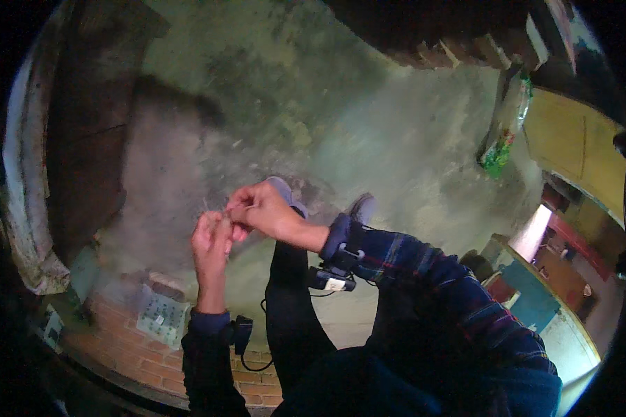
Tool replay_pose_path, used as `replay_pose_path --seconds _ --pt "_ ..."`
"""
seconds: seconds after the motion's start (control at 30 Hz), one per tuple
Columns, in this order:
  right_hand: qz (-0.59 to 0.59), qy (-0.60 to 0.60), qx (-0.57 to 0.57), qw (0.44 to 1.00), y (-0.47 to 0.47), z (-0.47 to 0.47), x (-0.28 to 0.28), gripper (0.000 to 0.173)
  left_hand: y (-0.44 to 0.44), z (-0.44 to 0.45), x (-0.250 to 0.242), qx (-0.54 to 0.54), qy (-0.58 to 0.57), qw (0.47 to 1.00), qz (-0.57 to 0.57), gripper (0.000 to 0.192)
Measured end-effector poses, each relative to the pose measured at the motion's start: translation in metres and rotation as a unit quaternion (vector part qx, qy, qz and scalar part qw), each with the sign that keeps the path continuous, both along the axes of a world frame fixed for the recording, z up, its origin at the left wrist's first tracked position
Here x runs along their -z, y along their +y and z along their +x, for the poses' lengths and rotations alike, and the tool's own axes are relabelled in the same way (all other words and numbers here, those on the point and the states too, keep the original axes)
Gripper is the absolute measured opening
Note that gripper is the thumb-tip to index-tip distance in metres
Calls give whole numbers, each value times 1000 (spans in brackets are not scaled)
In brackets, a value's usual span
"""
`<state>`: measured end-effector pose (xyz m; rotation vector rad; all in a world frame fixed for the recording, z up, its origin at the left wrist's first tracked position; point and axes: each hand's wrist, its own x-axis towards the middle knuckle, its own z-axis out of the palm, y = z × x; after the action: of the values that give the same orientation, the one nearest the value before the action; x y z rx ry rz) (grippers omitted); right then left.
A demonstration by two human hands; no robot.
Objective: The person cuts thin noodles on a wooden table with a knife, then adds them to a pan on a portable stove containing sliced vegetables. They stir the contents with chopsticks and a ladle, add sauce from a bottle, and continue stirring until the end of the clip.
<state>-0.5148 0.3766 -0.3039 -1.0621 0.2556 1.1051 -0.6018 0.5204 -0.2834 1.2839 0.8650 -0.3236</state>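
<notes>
My left hand (215, 234) is raised in front of my legs, with its fingers bent and its thumb side up. From the right, my right hand (263, 211) reaches over to it, and the fingertips of both hands meet. Thumb and forefinger of the right hand are drawn together in a pinch. A faint thin strand seems to show by the left fingertips, but it is too small and blurred to name. Whatever lies between the fingers is hidden.
A stained concrete floor (271, 114) spreads below my shoes (363, 208). Behind lies a brick surface (120, 359) with a patterned sheet (161, 317). A yellow panel (574, 140) and a curved-edged cabinet (532, 292) stand at the right. Dark furniture (88, 130) is at the left.
</notes>
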Motion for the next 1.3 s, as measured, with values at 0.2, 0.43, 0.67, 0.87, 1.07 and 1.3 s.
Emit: replay_pose_path --seconds 0.2,0.43,0.67,0.87,1.07,1.3 --pt "-49 -13 0 999 -75 -15 2 20 -61 9 1 112 -36 993 -18 7" --pt "-111 -96 12 989 -176 -20 -18 24 -156 27 3 188 -35 979 -73 6" --pt "-70 -45 78 993 -246 -25 -10 36 -214 43 6 347 -87 925 130 13" --pt "-10 62 309 949 -326 -38 74 40 -236 81 9 276 -31 959 63 18" --pt "-538 -77 250 802 -454 -38 296 29 -217 97 58 267 -4 962 51 23" --pt "-734 -102 71 668 -523 -14 431 28 -186 119 120 260 -12 960 105 23"
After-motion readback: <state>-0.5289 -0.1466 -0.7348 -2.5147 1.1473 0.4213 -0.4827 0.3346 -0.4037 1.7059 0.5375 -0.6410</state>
